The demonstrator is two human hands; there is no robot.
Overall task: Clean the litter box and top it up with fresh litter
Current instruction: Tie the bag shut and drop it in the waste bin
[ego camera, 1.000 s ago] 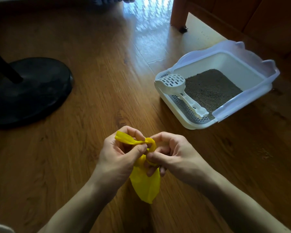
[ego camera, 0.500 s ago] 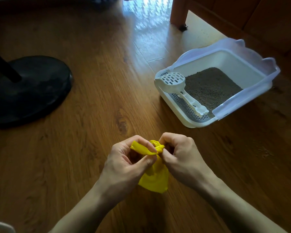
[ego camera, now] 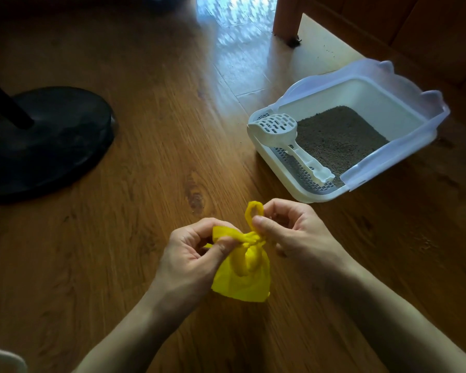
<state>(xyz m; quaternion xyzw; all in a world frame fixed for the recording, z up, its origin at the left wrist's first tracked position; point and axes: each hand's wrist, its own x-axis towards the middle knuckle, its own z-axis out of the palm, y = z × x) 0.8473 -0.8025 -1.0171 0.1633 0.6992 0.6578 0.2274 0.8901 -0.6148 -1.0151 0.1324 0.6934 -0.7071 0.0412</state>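
yellow bag point(ego camera: 242, 275) pinched between left hand point(ego camera: 191, 254), right hand point(ego camera: 293, 232)

The bag point(ego camera: 241, 275) hangs between my hands, near me; far right sits the litter box point(ego camera: 393, 95), scoop point(ego camera: 283, 130) lying in it; a stand base point(ego camera: 49, 141) far left.

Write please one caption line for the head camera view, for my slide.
Both hands, left hand and right hand, tie a yellow bag above the wooden floor; scoop rests in the litter box.
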